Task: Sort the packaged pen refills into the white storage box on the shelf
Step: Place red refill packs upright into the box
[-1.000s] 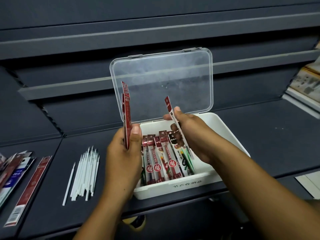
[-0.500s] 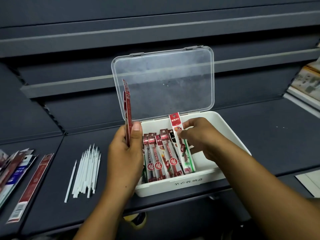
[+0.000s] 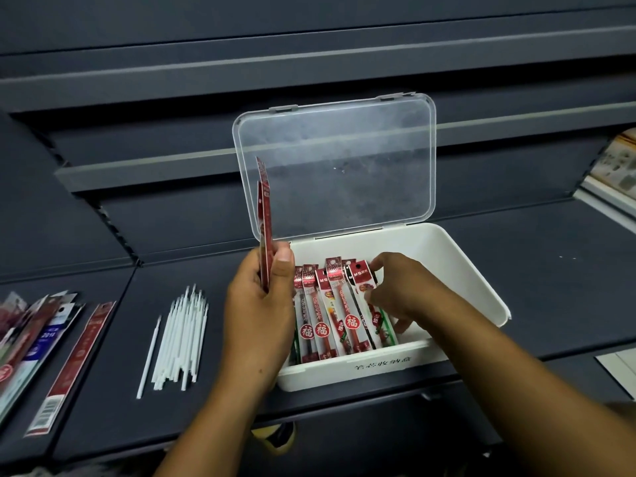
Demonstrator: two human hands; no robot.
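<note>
The white storage box sits on the dark shelf with its clear lid standing open. Several red-and-white refill packs lie side by side in its left half. My left hand holds a thin stack of red refill packs upright at the box's left edge. My right hand reaches into the box, fingers on the rightmost pack, pressing it against the row.
A bundle of bare white refill tubes lies on the shelf left of the box. More packaged refills are spread at the far left. Printed paper goods sit at the right edge. The shelf back rises behind the box.
My right hand has lowered its refill pack from above the box into the row and now holds it down flat. The left hand has kept its stack upright.
</note>
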